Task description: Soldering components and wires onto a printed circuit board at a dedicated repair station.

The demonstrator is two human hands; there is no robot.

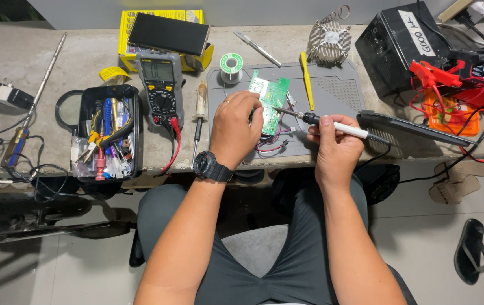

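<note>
My left hand [234, 127], with a black watch on its wrist, grips a green circuit board [272, 101] and holds it over a grey work mat [332, 93]. My right hand [335, 144] holds a soldering iron [332, 124] with a white and black handle. Its metal tip points left and touches the board near its middle. Coloured wires [270, 146] hang from the board's lower edge.
Left of the mat lie a grey multimeter [160, 85], a black tray of small tools [107, 133] and a long screwdriver [33, 107]. A solder spool [231, 64], yellow pry tool [307, 82], heat sink [328, 42], black box [400, 42] and red clamps [431, 73] sit behind and right.
</note>
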